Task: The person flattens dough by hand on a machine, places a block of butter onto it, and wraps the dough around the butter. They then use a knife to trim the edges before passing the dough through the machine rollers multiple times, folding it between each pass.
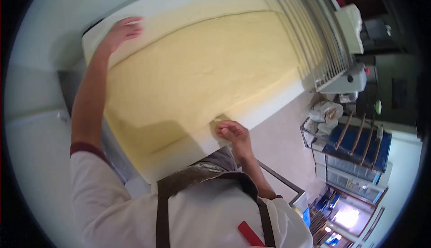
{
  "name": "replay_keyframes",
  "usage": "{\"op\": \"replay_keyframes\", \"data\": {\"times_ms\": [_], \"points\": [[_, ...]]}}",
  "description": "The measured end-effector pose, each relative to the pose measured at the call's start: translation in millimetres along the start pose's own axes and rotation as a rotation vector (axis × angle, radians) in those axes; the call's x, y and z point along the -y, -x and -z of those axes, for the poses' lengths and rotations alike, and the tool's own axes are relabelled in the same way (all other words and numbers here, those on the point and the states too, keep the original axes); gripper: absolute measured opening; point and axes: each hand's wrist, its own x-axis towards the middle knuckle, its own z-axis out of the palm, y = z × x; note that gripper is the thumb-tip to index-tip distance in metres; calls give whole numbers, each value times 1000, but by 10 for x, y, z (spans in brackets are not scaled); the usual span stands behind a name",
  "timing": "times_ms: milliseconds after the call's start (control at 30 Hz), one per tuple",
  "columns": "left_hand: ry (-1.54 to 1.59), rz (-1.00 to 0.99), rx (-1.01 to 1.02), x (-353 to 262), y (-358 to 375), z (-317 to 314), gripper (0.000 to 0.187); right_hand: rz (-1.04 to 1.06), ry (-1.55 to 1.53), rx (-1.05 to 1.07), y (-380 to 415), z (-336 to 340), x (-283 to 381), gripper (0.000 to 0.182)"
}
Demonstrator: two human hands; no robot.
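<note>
A wide, pale yellow sheet of dough (pixel 202 64) lies flat over a white work surface (pixel 269 109), and a long edge line runs along its far side. My left hand (pixel 125 32) is at the far left corner, beyond that line; its fingers are bent and apart, with a white patch between them that I cannot make out. At the near edge of the dough, my right hand (pixel 234 135) has its thumb pressed to curled fingers. A small pale flap or scrap shows at these fingertips, beside a dark shadow. What the pinch holds is hidden.
A metal bar guard (pixel 325 64) stands over the right end of the dough, with a machine housing (pixel 348 84) beside it. Farther right is a rack (pixel 359 147) with wooden rods and a plastic bag (pixel 327 111). A metal rail (pixel 278 176) runs near my right arm.
</note>
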Motion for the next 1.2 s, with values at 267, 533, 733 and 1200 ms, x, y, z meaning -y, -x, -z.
{"op": "replay_keyframes", "data": {"times_ms": [267,533,733,1200], "points": [[-201,-130,44,-302,-667,-808,38,504,573,-775,-660,1774,908,36],[-599,-372,106,-623,-2320,-3295,52,189,1104,-777,-1858,2208,1581,55],[-863,-15,212,-1343,-2772,-4308,50,459,10,-583,-2019,2357,1248,50],[-415,87,510,-1327,-3105,-4108,41,543,920,-310,-1813,2541,2012,34]]}}
